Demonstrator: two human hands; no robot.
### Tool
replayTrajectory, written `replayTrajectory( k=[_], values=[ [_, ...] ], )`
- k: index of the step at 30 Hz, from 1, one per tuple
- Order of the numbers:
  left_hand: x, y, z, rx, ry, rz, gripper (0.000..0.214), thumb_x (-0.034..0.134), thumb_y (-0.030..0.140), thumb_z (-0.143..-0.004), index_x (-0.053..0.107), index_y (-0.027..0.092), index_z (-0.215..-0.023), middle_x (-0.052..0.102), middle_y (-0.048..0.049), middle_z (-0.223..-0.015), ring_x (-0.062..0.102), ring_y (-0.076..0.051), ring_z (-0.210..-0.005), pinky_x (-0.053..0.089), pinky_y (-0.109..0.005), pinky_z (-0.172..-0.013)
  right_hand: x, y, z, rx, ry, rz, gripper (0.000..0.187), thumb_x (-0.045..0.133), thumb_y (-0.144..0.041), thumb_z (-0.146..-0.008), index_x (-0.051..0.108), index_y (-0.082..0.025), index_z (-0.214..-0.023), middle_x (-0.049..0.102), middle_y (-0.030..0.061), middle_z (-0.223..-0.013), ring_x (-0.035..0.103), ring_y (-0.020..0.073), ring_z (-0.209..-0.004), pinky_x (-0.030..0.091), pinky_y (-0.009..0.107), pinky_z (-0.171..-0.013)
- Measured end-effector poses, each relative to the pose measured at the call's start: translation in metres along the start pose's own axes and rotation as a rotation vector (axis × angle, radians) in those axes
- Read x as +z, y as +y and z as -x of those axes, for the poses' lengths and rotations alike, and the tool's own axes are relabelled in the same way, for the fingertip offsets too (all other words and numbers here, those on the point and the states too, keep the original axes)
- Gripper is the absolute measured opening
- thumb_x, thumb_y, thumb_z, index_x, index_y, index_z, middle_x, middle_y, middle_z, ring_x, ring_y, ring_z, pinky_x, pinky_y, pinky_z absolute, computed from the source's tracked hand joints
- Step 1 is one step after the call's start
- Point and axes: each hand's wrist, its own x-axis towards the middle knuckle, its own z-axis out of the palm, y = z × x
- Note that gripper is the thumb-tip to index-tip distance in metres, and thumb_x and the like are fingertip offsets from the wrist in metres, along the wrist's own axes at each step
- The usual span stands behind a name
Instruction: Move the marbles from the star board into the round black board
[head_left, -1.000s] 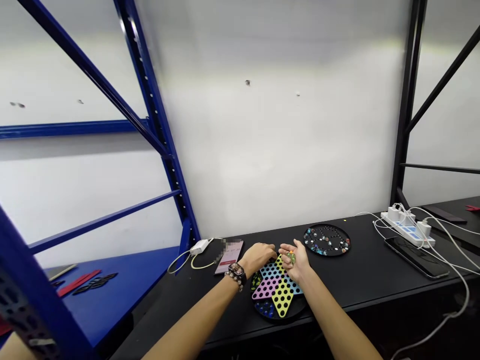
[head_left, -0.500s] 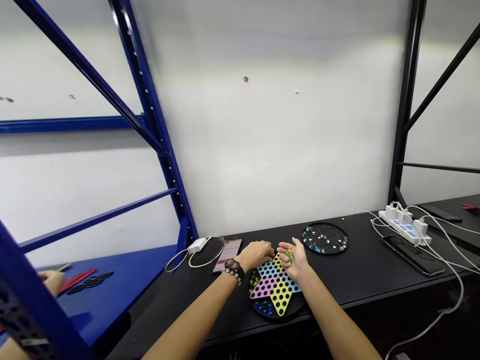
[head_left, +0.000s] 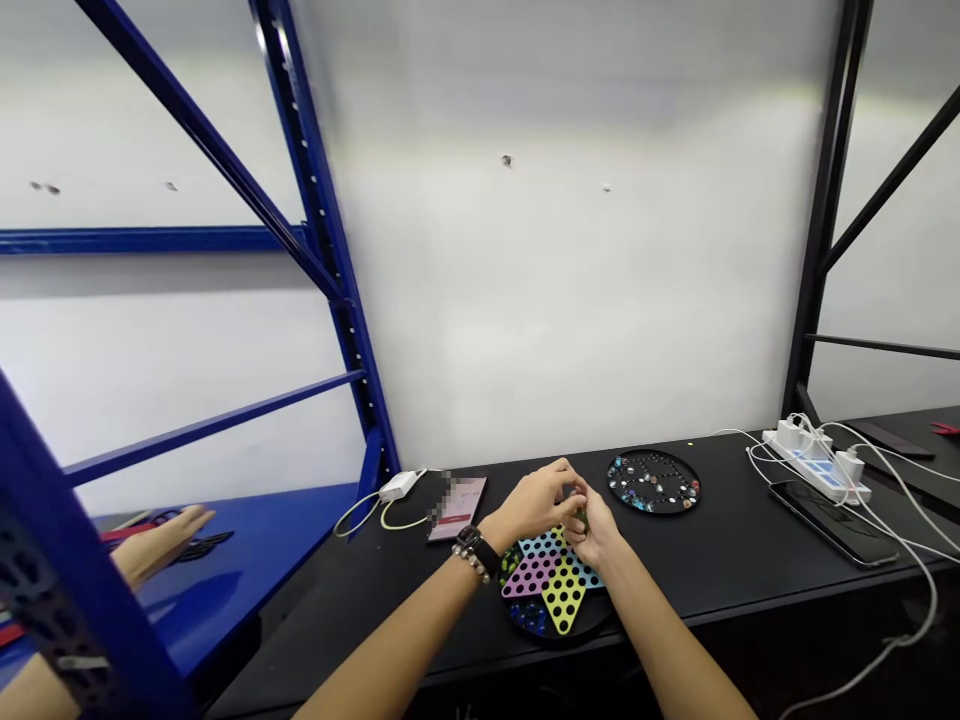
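Hands: two of the person's own, meeting above the far part of the Chinese checkers board (head_left: pixel 564 600).
Right hand (head_left: pixel 597 535): half closed into a cup, palm turned inward, green marbles (head_left: pixel 583 516) held in it.
Left hand (head_left: pixel 531 502): bent, fingertips at the right hand's cup; from here I cannot tell whether they pinch a marble.
Marbles in the palm: mostly hidden behind fingers, so I can't count them.
Left wrist: one watch (head_left: pixel 469 538), one beaded bracelet (head_left: pixel 475 565).
Board: one, round and black-rimmed, lying flat on the black table (head_left: pixel 337 600), its star printed pink, yellow and light blue; the holes I can see are bare.
Board compartments: blue marbles (head_left: pixel 532 617) in the near left one, yellow-green marbles (head_left: pixel 510 562) in the one above; too small to count.
Second container: one round black tray (head_left: pixel 667 510), beyond the right hand, with many bead-like pieces (head_left: pixel 637 499), teal, white and orange, mostly along its edge.
Phones: two on this table, a lit one (head_left: pixel 457 510) left of the board and a dark one (head_left: pixel 829 522) far right.
Power strip (head_left: pixel 821 470): one, with three white plugs showing.
Co-worker's hand (head_left: pixel 166 540): one, fingers extended, over the blue table (head_left: pixel 247 560).
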Motion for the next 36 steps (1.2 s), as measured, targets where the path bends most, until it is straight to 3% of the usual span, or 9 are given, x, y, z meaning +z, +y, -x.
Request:
replayTrajectory(
  k=[4,7,10,12,14,17,24,30,36],
  values=[
    [-0.002,-0.003,0.012,-0.082,0.156,0.064,0.029,0.045,0.041,-0.094,0.065,0.025,-0.106,0.065,-0.0035,-0.106,0.06,-0.015,-0.075,0.048,-0.028,-0.073,-0.005,-0.004,-0.004,-0.119,0.011,0.065,0.035,0.053,-0.038,-0.093,0.037,-0.021,-0.066,0.036,-0.0106,-0.047,0.023,0.0026,-0.032,0.011,0.016,-0.033],
    [-0.005,-0.013,0.037,-0.163,0.185,0.081,0.031,0.042,0.042,-0.095,0.065,0.022,-0.093,0.066,-0.004,-0.094,0.059,-0.017,-0.077,0.047,-0.029,-0.074,-0.018,-0.028,-0.008,-0.292,0.062,0.293,0.043,0.06,-0.048,-0.087,0.034,-0.022,-0.063,0.035,-0.0103,-0.047,0.022,0.0036,-0.034,0.01,0.018,-0.036],
    [-0.003,-0.022,0.07,-0.246,0.096,0.044,0.031,0.043,0.046,-0.093,0.065,0.024,-0.089,0.065,-0.0025,-0.093,0.06,-0.018,-0.08,0.046,-0.029,-0.074,-0.045,-0.068,-0.008,-0.539,0.262,0.807,0.045,0.055,-0.048,-0.087,0.032,-0.022,-0.058,0.032,-0.008,-0.046,0.026,0.0066,-0.039,0.017,0.022,-0.041],
    [0.001,-0.026,0.089,-0.272,-0.008,0.011,0.028,0.051,0.048,-0.089,0.065,0.026,-0.097,0.065,-0.0018,-0.099,0.06,-0.019,-0.085,0.046,-0.03,-0.076,-0.066,-0.095,-0.006,-0.705,0.454,1.281,0.045,0.055,-0.04,-0.088,0.034,-0.021,-0.054,0.043,-0.0025,-0.051,0.041,0.0107,-0.05,0.027,0.024,-0.051],
    [0.007,-0.028,0.102,-0.274,-0.074,-0.027,0.03,0.056,0.05,-0.085,0.065,0.027,-0.103,0.063,-0.0024,-0.105,0.06,-0.021,-0.092,0.046,-0.031,-0.081,-0.087,-0.115,-0.003,-0.669,0.63,1.661,0.038,0.052,-0.037,-0.09,0.044,-0.02,-0.057,0.055,0.0029,-0.062,0.053,0.0158,-0.062,0.032,0.027,-0.059],
    [0.015,-0.031,0.106,-0.281,-0.079,-0.085,0.035,0.057,0.052,-0.086,0.063,0.026,-0.108,0.061,-0.0045,-0.112,0.058,-0.024,-0.1,0.045,-0.034,-0.087,-0.108,-0.128,0.001,-0.516,0.729,1.964,0.025,0.051,-0.033,-0.09,0.055,-0.019,-0.069,0.064,0.0078,-0.082,0.06,0.02,-0.075,0.035,0.03,-0.066],
    [0.03,-0.046,0.084,-0.272,-0.093,-0.107,0.036,0.045,0.048,-0.094,0.056,0.023,-0.117,0.056,-0.0069,-0.12,0.059,-0.023,-0.104,0.046,-0.036,-0.093,-0.114,-0.12,-0.001,-0.529,0.693,2.126,0.019,0.048,-0.032,-0.091,0.059,-0.019,-0.083,0.062,0.011,-0.1,0.054,0.0263,-0.098,0.036,0.036,-0.078],
    [0.039,-0.057,0.05,-0.34,-0.154,-0.201,0.033,0.039,0.038,-0.096,0.052,0.02,-0.12,0.052,-0.0093,-0.123,0.063,-0.022,-0.102,0.048,-0.035,-0.093,-0.107,-0.112,0.0,-0.731,0.675,2.098,0.026,0.044,-0.038,-0.094,0.06,-0.019,-0.088,0.061,0.0116,-0.104,0.049,0.0276,-0.102,0.034,0.042,-0.086],
    [0.05,-0.051,0.027,-0.463,-0.162,-0.421,0.035,0.032,0.037,-0.098,0.054,0.015,-0.114,0.056,-0.0148,-0.117,0.067,-0.028,-0.097,0.051,-0.038,-0.081,-0.088,-0.082,0.006,-0.936,0.377,2.039,0.03,0.044,-0.046,-0.095,0.06,-0.022,-0.088,0.061,0.0079,-0.103,0.05,0.0251,-0.101,0.035,0.04,-0.088]
  ],
)
